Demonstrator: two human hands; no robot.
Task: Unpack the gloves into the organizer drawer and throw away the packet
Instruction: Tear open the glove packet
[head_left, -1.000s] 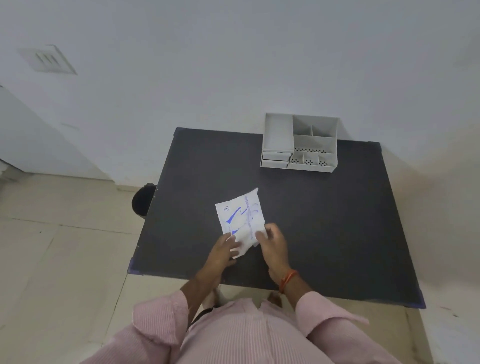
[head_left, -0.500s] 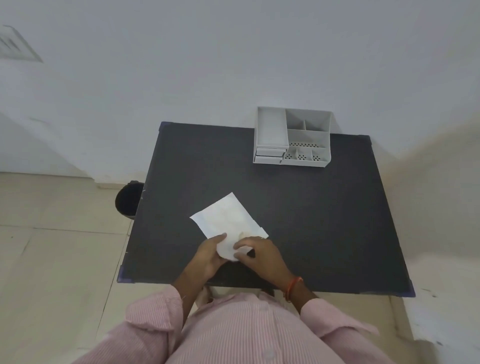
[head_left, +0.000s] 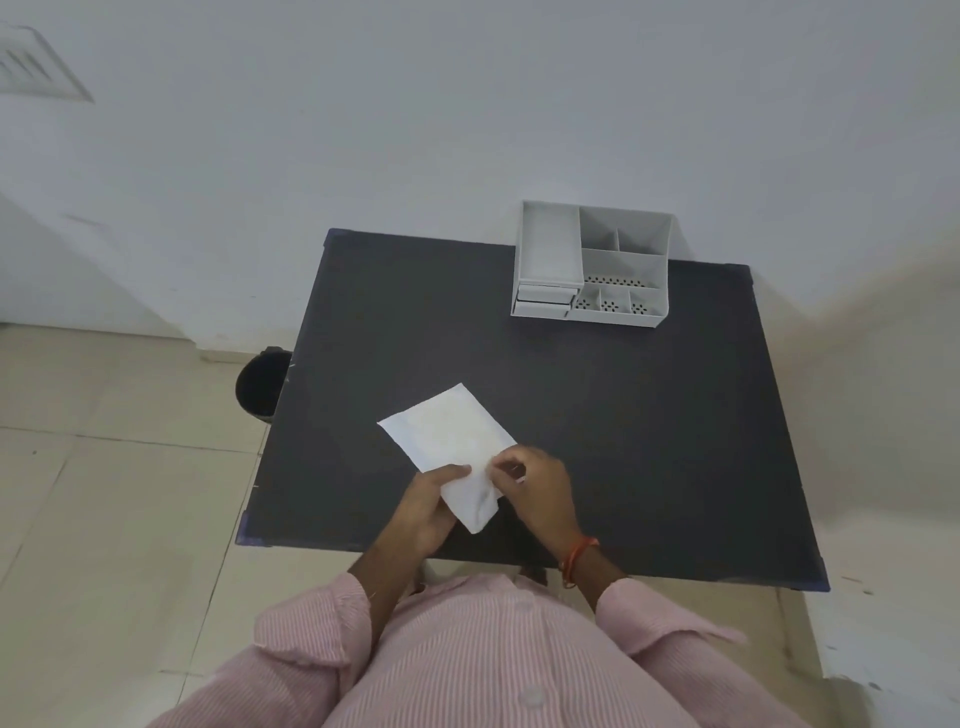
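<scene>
Since half a second ago little has shifted: the packet (head_left: 451, 435) is seen lying a touch lower over the bench (head_left: 649, 415), blank side up as before, though a second ago its blue-printed face was upward, so it has been turned over. Packet now held at its near end, over the front part of the bench, its far end angled away to the left. Left hand (head_left: 423, 506) is closed round the near left edge, thumb on top. Right hand (head_left: 537, 491) has its grip narrowed to a pinch on the near right corner, fingertips drawn together on the paper. Step in hand is judged to be the opening of the packet; no tear or open mouth can be made out, and no gloves are visible. Organizer (head_left: 592, 270) stands at the far edge of the bench, well apart from the hands; its small drawers (head_left: 544, 301) at the front left appear shut. Dark bin (head_left: 260, 384) is noted on the floor just beside the left side of the bench. Next move is judged to call for a pull apart at the pinched corner while the left hand is kept firm, so the contents are not spilled.
</scene>
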